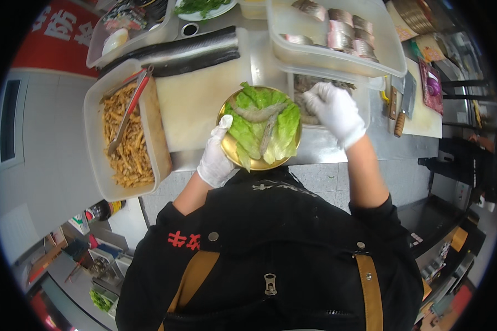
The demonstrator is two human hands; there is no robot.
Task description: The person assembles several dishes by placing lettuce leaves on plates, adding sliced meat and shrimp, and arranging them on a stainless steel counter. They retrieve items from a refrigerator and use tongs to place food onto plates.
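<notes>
My left hand [217, 157], in a white glove, grips the left rim of a round golden plate [231, 154]. Green lettuce leaves [286, 133] cover the plate. Two raw grey shrimp lie on them: one shrimp [257, 115] curves across the upper part, and another shrimp [268, 136] points down toward the near rim. My gloved right hand [337, 112] is over a clear plastic container [313, 126] of raw shrimp [303, 83], just right of the plate. Its fingers are bent and closed together; whatever is between them is hidden.
A tub [163, 146] of brown cooked strips with red-handled tongs [130, 110] stands left. Long dark eel-like fish [199, 52] lies behind the cutting board [188, 102]. A bin [331, 64] of cut fish sits at back right. Knives [407, 95] lie on a right-hand board [425, 122].
</notes>
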